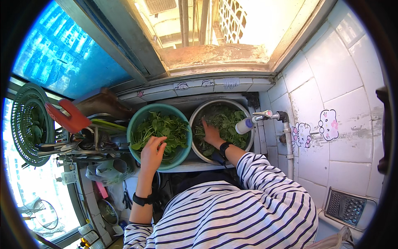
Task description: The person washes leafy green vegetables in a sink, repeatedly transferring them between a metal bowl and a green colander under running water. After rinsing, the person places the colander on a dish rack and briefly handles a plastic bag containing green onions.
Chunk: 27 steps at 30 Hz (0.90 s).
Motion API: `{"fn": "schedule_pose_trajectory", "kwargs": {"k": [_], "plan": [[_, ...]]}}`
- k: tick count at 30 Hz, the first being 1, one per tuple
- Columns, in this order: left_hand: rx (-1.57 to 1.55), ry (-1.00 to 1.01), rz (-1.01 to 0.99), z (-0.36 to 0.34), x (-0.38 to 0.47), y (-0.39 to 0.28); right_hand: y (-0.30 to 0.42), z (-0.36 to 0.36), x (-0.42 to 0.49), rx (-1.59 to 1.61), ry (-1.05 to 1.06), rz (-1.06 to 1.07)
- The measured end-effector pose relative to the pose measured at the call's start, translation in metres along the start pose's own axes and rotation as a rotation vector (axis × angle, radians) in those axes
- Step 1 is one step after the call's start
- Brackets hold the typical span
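A green plastic colander [145, 111] full of leafy greens [168, 124] stands in the sink, left of a round metal basin [196, 115]. The basin holds water and more leafy greens [231, 119]. My left hand [153, 153] is over the near left side of the colander, fingers bent; whether it touches the leaves or pinches any I cannot tell. Inside the basin, my right hand [211, 132] reaches into the water and greens with its index finger extended; its other fingers are partly hidden. A tap with a white filter head [244, 125] hangs over the basin's right side.
A dish rack [96, 137] with utensils and a red rubber glove [67, 115] is at the left, below a hanging green basket [18, 124]. Plastic bags [108, 171] lie nearer. The tap pipe [289, 149] runs down the tiled wall at right; a metal grater [345, 207] stands lower right.
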<state>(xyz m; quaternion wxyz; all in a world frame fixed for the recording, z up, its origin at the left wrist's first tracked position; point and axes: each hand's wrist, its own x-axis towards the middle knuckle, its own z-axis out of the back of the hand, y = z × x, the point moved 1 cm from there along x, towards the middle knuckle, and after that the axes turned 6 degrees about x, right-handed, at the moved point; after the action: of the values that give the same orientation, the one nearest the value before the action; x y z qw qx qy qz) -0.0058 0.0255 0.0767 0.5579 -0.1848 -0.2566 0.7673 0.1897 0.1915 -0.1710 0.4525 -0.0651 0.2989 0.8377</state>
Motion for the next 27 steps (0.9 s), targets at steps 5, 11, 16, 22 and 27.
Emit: {"fn": "schedule_pose_trajectory", "kwargs": {"k": [5, 11, 16, 22, 27], "plan": [[0.003, 0.022, 0.0, -0.002, -0.009, 0.004, -0.015, -0.014, 0.013, 0.082, 0.064, 0.011], [0.013, 0.039, 0.003, 0.0, -0.014, 0.011, -0.029, 0.015, 0.015, 0.568, -0.238, 0.008], [-0.014, 0.056, 0.019, 0.002, -0.014, 0.016, -0.008, 0.067, -0.004, 0.831, -0.257, 0.083], [-0.065, 0.061, -0.002, 0.011, -0.024, 0.017, 0.078, 0.137, -0.025, 1.29, -0.114, 0.285], [-0.01, 0.154, -0.019, 0.017, -0.036, 0.021, 0.179, 0.147, -0.011, 1.323, 0.014, 0.462]]}}
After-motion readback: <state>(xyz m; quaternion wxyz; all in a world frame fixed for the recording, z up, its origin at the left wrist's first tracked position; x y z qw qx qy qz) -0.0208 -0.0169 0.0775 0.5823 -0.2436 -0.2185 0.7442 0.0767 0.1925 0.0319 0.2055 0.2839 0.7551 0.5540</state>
